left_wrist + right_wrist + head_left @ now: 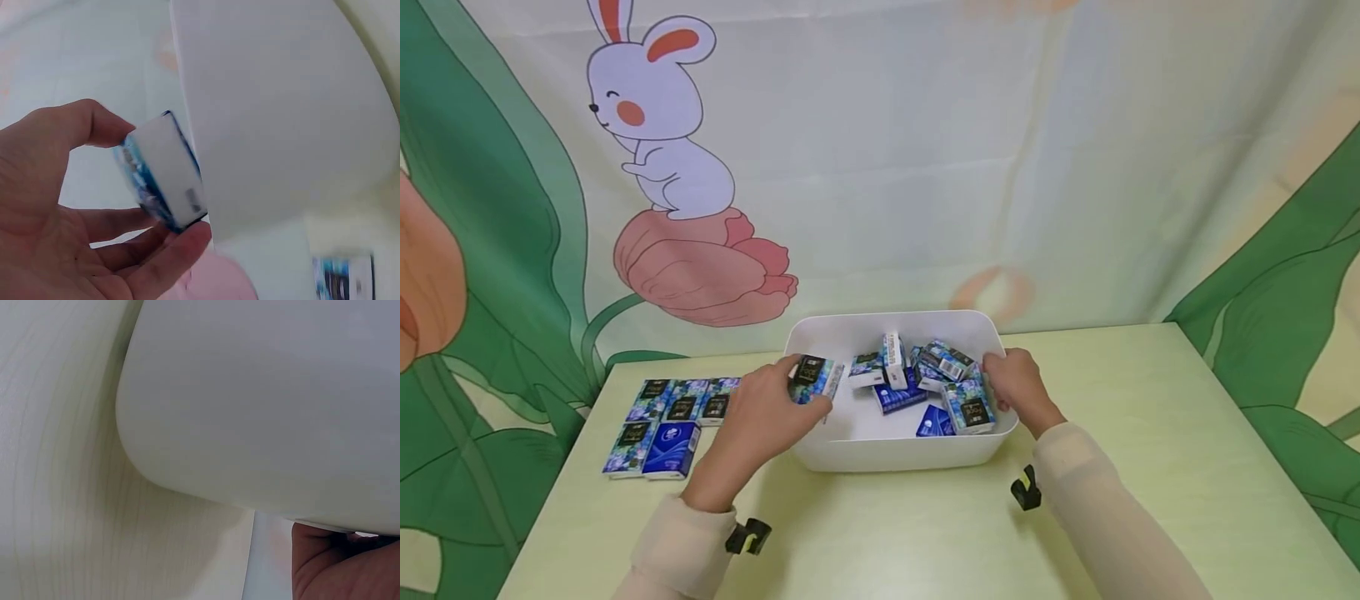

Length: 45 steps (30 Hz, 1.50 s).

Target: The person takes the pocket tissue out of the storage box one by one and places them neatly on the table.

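Observation:
My left hand pinches a blue floral tissue pack between thumb and fingers, over the left rim of a white plastic bin. In the left wrist view, the pack is tilted, its white side showing, close to the bin wall. My right hand grips the bin's right end; the right wrist view shows only part of that hand under the rim. Inside the bin lie loose tissue packs, among them a floral pack and a plain blue pack.
Left of the bin, several tissue packs lie flat in two rows on the pale green table, including a plain blue pack and a floral pack. A printed curtain hangs behind the table's back edge.

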Available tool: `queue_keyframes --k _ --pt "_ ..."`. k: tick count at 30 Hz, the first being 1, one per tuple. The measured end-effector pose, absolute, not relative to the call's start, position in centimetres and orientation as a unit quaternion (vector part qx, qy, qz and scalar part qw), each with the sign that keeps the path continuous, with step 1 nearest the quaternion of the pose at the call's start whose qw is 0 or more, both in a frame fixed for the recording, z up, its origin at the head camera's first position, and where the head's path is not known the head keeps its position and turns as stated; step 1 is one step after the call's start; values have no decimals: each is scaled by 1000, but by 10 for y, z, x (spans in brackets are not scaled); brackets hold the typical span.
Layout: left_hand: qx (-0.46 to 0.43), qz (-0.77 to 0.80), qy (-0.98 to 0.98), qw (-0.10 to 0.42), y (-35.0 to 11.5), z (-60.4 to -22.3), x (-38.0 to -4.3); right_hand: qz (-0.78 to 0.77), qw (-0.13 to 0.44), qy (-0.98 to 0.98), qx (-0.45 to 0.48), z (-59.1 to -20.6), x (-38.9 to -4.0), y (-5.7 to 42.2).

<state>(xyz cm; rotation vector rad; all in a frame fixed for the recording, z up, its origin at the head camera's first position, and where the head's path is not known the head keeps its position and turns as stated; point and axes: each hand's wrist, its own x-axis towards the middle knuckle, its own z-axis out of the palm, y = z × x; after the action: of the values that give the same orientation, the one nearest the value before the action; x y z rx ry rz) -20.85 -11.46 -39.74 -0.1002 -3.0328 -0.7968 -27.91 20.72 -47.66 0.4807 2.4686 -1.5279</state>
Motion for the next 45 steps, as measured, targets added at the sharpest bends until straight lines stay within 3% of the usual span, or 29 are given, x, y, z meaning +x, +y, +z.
queue_keyframes --k 9,19,32,40,45 --pt "44 -237 -970 36 -189 -409 -196 -520 104 831 167 -478 -279 208" --pt "79 -185 -979 -29 -242 -464 -190 -517 107 832 168 -476 -280 207" --pt "69 -145 -987 24 -242 -500 -183 -531 108 823 173 -476 -279 207" --pt "26 -112 -992 55 -242 -496 -188 -534 105 822 167 -475 -279 206" --pt "-1 -149 -984 93 -229 -471 -197 -529 107 825 166 -475 -279 207"
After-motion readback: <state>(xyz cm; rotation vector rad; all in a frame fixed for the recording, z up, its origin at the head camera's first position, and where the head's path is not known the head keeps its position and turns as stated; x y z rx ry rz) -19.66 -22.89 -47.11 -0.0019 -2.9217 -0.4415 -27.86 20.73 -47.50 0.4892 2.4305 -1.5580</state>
